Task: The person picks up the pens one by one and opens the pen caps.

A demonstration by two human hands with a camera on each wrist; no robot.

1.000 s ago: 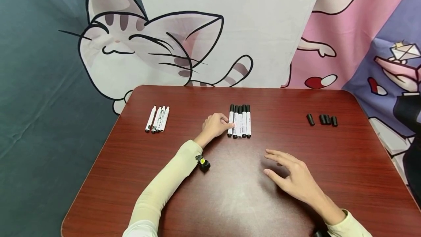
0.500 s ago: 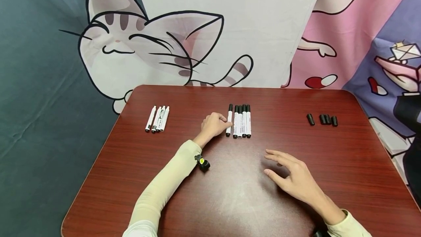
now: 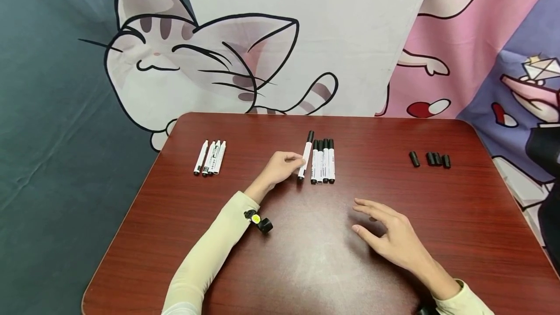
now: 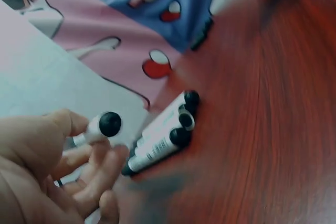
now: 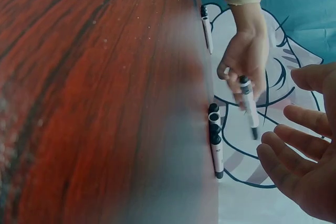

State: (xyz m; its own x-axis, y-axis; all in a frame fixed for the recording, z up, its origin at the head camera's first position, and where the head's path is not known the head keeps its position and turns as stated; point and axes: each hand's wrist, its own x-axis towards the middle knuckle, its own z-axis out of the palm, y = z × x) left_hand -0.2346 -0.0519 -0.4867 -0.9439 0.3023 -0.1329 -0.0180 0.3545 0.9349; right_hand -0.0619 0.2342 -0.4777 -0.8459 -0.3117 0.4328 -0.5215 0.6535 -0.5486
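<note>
My left hand (image 3: 280, 167) pinches a white marker (image 3: 308, 152) with a black cap between thumb and fingers. In the right wrist view this marker (image 5: 249, 106) is held up off the table, tilted. Just right of it in the head view, several capped markers (image 3: 323, 162) lie side by side in a row. The left wrist view shows the held marker's black end (image 4: 110, 124) close by, with the row of markers (image 4: 163, 135) beyond the fingertips. My right hand (image 3: 391, 235) hovers over the right front of the table, fingers spread and holding nothing.
At the back left of the brown table (image 3: 153, 237) lie several uncapped white markers (image 3: 210, 158). Several loose black caps (image 3: 430, 159) lie at the back right. A cloth with a cartoon cat (image 3: 183, 72) hangs behind the table's far edge.
My left hand has drawn the leftmost marker away from the row, to the left, and lifted it, its cap end now tilting right. The right hand has stayed in place.
</note>
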